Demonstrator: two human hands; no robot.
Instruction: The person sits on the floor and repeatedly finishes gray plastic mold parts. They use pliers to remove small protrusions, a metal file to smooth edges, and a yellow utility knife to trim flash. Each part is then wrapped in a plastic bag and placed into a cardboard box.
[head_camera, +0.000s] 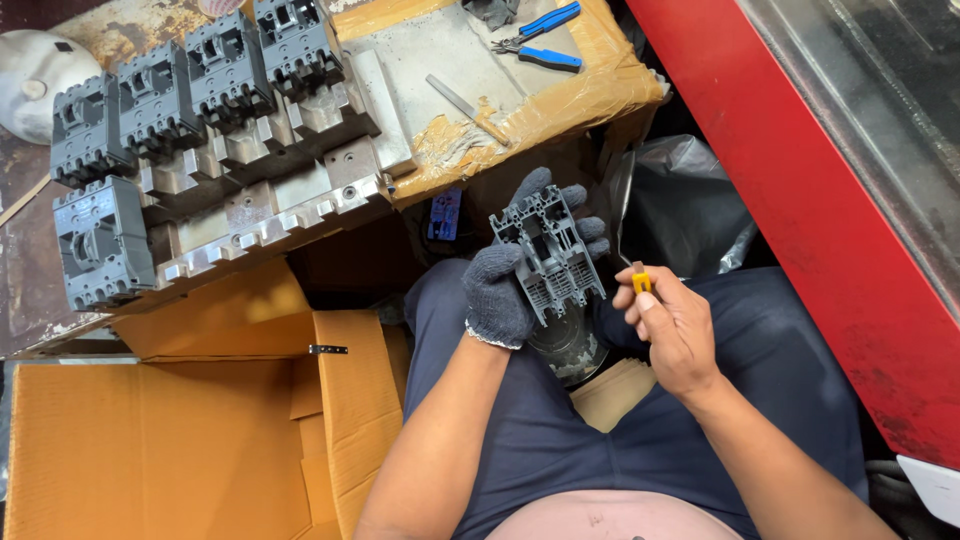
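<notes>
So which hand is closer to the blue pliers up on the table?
The left hand, the gloved one holding the grey plastic part, is below the blue pliers. The right hand with the yellow tool is lower, farther away.

Workbench (420, 50) bearing grey breakers (190, 70), blue-handled pliers (537, 38)

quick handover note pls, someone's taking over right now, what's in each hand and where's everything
Left hand, gloved, holds a grey breaker housing upright above the lap.
Right hand, bare, pinches a small yellow-handled tool just beside the housing, not touching it.
Assembled dark breakers sit in rows on the bench; blue-handled pliers lie at its far end.
An open cardboard box lies to the left.
</notes>
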